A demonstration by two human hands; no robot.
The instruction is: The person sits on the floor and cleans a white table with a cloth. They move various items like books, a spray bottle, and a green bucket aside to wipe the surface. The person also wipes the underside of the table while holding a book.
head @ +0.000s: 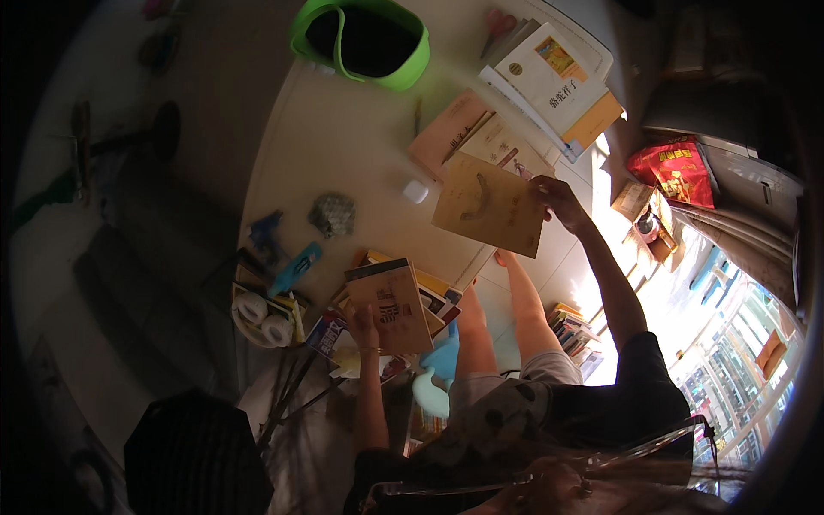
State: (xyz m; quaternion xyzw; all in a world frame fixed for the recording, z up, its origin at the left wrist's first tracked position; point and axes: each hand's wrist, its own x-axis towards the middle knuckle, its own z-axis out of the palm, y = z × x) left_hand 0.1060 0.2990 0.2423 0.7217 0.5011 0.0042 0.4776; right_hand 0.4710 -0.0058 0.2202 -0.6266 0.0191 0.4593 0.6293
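Observation:
My right hand (559, 205) grips the right edge of a thin tan paperback book (486, 209), which is over the table's front right part. Partly behind it lie a cream book (505, 145) and a pink-covered book (450, 129). My left hand (364, 329) is on the left edge of a brown book (405, 309), thumb side over the cover, which bears dark writing. Beneath that book is a pile of books (438, 296) at the table's near edge; how many is hidden. A blue-purple book (329, 335) pokes out beside my left wrist.
On the white table (360, 141) stand a green bin (412, 64) and a stack of books (547, 84) near red-handled scissors (499, 26). A white case (415, 191), a crumpled patterned packet (333, 214), a blue tube (296, 267) and white headphones (257, 318) lie leftward. Books (570, 328) stand on the floor.

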